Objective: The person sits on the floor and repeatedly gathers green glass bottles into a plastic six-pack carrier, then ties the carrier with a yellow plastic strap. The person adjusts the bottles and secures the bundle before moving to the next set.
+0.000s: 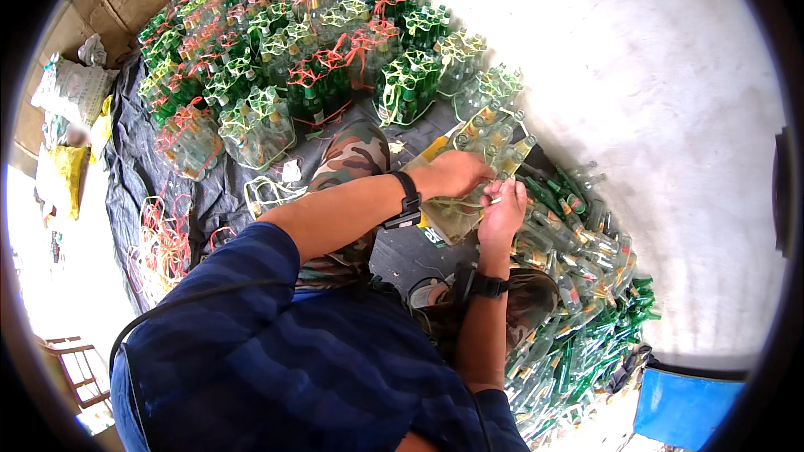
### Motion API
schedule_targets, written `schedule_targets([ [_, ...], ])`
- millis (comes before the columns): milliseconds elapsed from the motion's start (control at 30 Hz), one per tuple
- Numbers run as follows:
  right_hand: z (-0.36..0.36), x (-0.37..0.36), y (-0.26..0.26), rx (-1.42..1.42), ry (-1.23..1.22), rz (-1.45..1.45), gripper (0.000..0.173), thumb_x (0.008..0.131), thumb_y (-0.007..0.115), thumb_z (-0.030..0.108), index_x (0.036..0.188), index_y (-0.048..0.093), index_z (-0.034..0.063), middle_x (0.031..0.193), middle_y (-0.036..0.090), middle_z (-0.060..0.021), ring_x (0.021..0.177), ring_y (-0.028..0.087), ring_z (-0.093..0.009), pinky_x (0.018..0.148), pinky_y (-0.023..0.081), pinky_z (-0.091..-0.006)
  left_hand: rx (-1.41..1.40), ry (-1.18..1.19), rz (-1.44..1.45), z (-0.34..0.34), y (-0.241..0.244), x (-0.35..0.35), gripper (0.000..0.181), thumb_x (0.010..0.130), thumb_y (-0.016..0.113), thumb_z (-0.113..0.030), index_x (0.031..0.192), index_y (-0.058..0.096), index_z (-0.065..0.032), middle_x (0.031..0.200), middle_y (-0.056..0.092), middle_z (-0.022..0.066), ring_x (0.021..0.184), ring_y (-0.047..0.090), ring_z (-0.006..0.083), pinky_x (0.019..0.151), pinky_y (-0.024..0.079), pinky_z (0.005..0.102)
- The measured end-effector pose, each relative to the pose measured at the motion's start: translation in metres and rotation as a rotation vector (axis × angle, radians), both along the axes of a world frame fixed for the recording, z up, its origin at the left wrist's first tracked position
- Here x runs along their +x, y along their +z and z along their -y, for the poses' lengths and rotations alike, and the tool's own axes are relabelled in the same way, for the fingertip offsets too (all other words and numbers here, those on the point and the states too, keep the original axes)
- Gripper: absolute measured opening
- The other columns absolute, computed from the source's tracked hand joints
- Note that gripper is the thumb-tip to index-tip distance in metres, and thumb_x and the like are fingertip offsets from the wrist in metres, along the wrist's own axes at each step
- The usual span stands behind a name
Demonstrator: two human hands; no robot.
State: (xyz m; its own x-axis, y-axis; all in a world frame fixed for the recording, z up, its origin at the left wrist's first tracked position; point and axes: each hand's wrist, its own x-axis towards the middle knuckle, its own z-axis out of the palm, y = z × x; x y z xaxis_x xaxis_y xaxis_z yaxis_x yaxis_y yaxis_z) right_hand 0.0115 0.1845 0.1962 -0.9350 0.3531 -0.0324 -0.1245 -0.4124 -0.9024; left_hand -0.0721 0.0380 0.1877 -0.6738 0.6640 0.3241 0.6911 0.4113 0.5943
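Note:
Before me a group of clear glass bottles stands bound with a pale yellow-green plastic strap. My left hand reaches across from the left and is curled at the bottle necks, pinching the strap there; its fingertips are partly hidden. Close beside it, my right hand is closed on the strap, and a short pale piece shows between its fingers. The two hands almost touch at the near side of the bottle group. A yellow and white sheet lies beside the bottles.
Many bundles of green and clear bottles tied with red and yellow-green straps fill the far left. Loose bottles lie heaped at my right along the pale wall. Tangled red straps rest on the black sheet. A blue container stands lower right.

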Motion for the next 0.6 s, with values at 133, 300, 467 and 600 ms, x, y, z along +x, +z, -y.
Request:
schedule_targets([
  [133,0.0,0.005,0.002,-0.011,0.001,0.024,0.018,0.11,0.051,0.021,0.098,0.053,0.0078,0.083,0.057,-0.0021,0.075,0.058,-0.013,0.058,0.044,-0.0272,-0.026,0.019,-0.014,0.0,0.0,0.002,0.025,0.095,0.067,-0.022,0.118,0.073,-0.0163,0.099,0.069,0.0096,0.092,0.071,0.0346,0.077,0.056,0.0454],
  [300,0.002,0.008,0.003,0.029,0.031,0.04,0.016,0.109,0.052,0.023,0.099,0.052,0.0108,0.084,0.055,-0.0008,0.078,0.056,-0.013,0.062,0.042,-0.0282,-0.073,0.053,-0.028,-0.001,-0.001,0.002,0.024,0.096,0.066,-0.024,0.119,0.073,-0.0179,0.101,0.069,0.008,0.093,0.071,0.0336,0.078,0.057,0.0445],
  [467,0.002,0.009,0.003,0.073,0.028,0.041,0.016,0.11,0.052,0.023,0.1,0.052,0.0103,0.083,0.054,-0.0008,0.079,0.056,-0.013,0.063,0.042,-0.0276,-0.116,0.066,-0.022,-0.002,0.004,0.003,0.024,0.097,0.066,-0.025,0.119,0.073,-0.0196,0.101,0.069,0.0074,0.092,0.071,0.0331,0.079,0.058,0.0443],
  [600,0.004,0.013,0.008,0.087,0.04,0.049,0.016,0.11,0.052,0.022,0.099,0.051,0.0099,0.083,0.054,-0.0011,0.079,0.056,-0.013,0.062,0.042,-0.0271,-0.142,0.074,-0.044,-0.002,0.002,0.003,0.025,0.097,0.065,-0.025,0.12,0.073,-0.0201,0.101,0.069,0.0073,0.092,0.071,0.0328,0.078,0.058,0.0441],
])
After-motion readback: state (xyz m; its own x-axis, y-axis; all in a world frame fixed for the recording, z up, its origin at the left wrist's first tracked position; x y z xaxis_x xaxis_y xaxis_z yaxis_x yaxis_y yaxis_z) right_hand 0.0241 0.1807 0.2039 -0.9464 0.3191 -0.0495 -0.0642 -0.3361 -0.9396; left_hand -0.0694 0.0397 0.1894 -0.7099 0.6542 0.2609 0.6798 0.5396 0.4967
